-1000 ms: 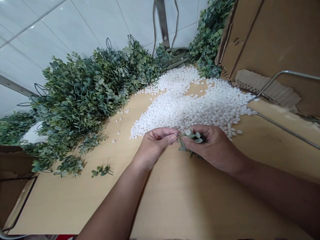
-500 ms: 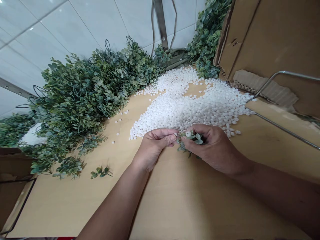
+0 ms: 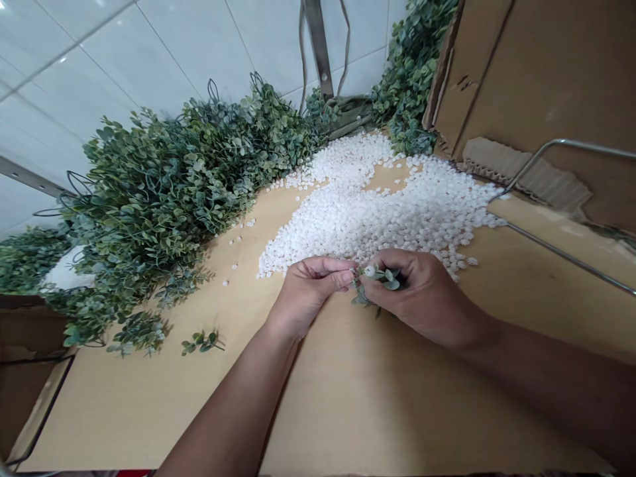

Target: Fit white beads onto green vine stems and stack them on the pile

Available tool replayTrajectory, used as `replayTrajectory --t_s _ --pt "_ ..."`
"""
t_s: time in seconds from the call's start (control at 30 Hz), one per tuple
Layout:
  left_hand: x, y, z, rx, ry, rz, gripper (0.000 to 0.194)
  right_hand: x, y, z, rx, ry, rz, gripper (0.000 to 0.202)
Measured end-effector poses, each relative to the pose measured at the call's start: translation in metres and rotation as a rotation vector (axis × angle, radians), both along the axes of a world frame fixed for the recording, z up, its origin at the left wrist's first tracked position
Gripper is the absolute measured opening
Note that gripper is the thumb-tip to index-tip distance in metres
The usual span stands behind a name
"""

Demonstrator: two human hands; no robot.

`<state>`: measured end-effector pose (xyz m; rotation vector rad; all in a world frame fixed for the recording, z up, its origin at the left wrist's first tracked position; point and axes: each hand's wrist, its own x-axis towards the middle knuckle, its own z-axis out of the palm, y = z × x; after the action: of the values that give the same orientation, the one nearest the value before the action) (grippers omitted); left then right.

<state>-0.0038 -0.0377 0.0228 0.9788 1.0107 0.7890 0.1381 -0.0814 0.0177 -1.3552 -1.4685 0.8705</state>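
My right hand is closed round a small sprig of artificial greenery, its grey-green leaves showing between thumb and fingers. One white bead-like piece sits among these leaves by my right thumb. Fingertips of my left hand pinch at the sprig's left tip; a tiny pale bit shows there, too small to name. The two hands nearly meet above the table, just in front of a spread heap of small white pieces. Part of the sprig is hidden inside my right hand.
A big pile of artificial leafy stems lines the tiled wall at the left. A loose sprig lies on the wooden table. On the right stand a cardboard box and a bent metal rod. More greenery rises behind.
The sprig has turned slightly in my right hand, and the white piece on it has shifted a little left and down. My left fingertips stay pinched at nearly the same place.
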Motion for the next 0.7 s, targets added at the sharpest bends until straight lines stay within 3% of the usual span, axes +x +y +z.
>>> replayTrajectory --t_s 0.53,0.7 --pt "0.0019 0.0008 0.0024 0.036 0.08 -0.091 0.025 -0.0039 -0.0025 -0.0023 -0.109 0.069 -0.024 0.019" --pt "-0.0024 0.0027 0.0056 0.096 0.03 -0.044 0.026 -0.0022 0.0028 0.002 -0.05 0.109 -0.029 0.023"
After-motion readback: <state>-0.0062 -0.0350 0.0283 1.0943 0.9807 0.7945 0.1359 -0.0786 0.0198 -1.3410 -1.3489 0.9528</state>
